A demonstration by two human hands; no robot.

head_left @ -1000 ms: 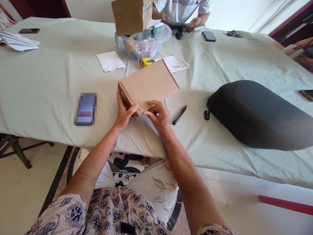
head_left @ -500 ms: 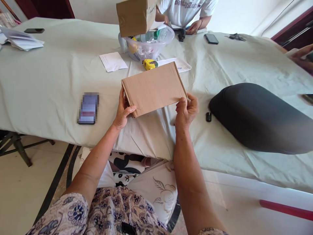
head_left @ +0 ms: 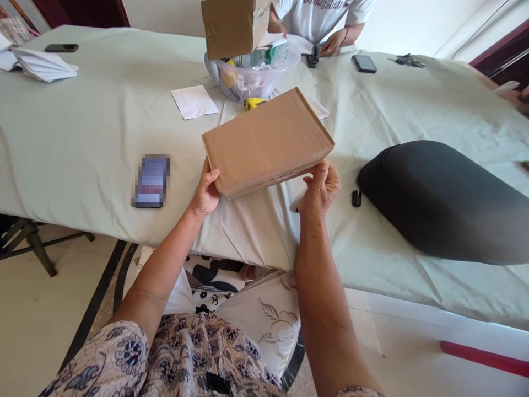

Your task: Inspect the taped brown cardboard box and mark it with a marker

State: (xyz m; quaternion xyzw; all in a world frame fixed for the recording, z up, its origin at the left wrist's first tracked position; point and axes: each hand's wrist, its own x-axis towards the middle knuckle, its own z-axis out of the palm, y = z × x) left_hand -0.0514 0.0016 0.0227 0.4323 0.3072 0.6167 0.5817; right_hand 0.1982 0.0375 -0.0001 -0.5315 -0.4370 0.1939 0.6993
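In the head view, a translucent basin [head_left: 285, 69] is holding a green-capped bottle [head_left: 258, 58] and clear plastic, while an upper carton [head_left: 229, 30] is sitting over its left side, its inside not showing. Nearer, a closed cardboard box [head_left: 268, 138] is hiding its contents and tilting above the pale green cloth [head_left: 103, 121], between the two hands. The left hand [head_left: 206, 190] is clasping its left end, thumb pressing the near corner and fingers going underneath, while the right hand [head_left: 320, 190] is curling its fingers at the near right corner, whether pinching I cannot tell.
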